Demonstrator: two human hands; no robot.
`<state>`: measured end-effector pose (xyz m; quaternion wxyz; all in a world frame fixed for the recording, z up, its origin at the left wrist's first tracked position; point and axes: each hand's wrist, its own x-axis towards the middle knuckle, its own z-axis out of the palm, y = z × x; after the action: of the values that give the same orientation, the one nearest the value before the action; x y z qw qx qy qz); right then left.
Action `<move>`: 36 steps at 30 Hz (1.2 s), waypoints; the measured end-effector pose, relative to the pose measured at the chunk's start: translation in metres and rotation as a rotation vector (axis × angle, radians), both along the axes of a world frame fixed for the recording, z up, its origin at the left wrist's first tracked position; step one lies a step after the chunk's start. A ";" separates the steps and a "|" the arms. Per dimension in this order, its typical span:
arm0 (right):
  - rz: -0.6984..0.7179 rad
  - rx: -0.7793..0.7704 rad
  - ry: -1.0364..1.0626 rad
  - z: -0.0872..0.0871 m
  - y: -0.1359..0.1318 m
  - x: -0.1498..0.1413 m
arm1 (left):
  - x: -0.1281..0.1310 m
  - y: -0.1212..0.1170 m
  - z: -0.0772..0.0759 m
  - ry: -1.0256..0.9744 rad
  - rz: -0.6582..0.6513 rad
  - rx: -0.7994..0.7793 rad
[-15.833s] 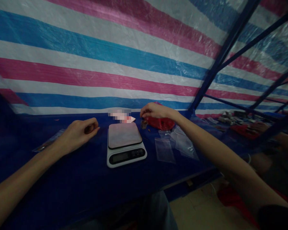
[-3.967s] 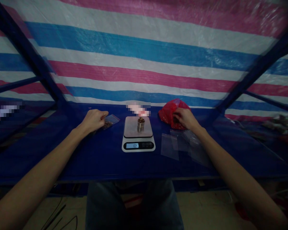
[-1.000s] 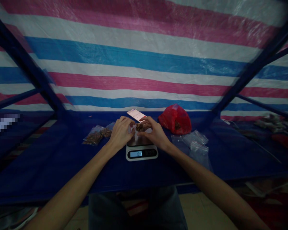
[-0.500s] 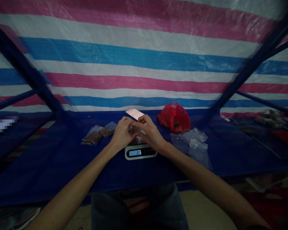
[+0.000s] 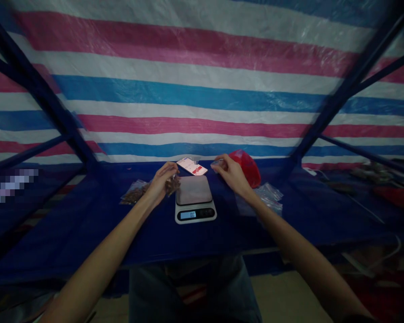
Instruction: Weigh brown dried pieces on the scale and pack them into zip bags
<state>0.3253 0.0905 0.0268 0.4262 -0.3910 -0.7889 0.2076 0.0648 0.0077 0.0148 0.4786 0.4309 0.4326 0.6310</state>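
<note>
My left hand point(image 5: 160, 180) is closed on a small clear bag of brown pieces point(image 5: 173, 184), held just left of the white digital scale point(image 5: 193, 198). The scale's plate is bare and its display is lit. My right hand point(image 5: 231, 174) hovers beyond the scale's right rear corner, its fingers pinched on a small greyish cup point(image 5: 215, 164). A red plastic bag point(image 5: 248, 167) lies right behind that hand.
Filled clear bags point(image 5: 132, 194) lie left of my left hand on the blue cloth-covered table point(image 5: 87, 224). Empty clear bags point(image 5: 271, 197) lie to the right of the scale. A pink-white card point(image 5: 191, 166) sits behind it. Dark blue frame bars point(image 5: 54, 112) slant at both sides before a striped tarp.
My hands, joined over the scale half a second ago, have parted. The left carried the bag to the left, the right took the cup to the right. The plate is bare.
</note>
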 end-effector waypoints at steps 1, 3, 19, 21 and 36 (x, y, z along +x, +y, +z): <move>0.022 -0.053 -0.087 -0.005 0.002 0.007 | -0.003 0.000 0.001 -0.065 -0.029 -0.041; 0.056 -0.112 -0.244 -0.018 0.003 0.021 | -0.007 0.003 0.003 -0.125 -0.065 -0.090; 0.533 -0.365 0.331 -0.020 -0.010 -0.054 | 0.049 0.018 0.006 0.259 0.054 0.166; 0.537 -0.401 0.397 -0.026 -0.011 -0.059 | 0.047 0.015 0.002 0.245 0.047 0.152; 0.374 -0.430 0.500 -0.028 -0.026 -0.040 | 0.053 0.007 -0.014 0.097 0.050 0.046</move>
<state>0.2851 0.0648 -0.0011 0.4684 -0.2578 -0.6570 0.5316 0.1175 0.0144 0.0012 0.4311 0.4608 0.4512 0.6310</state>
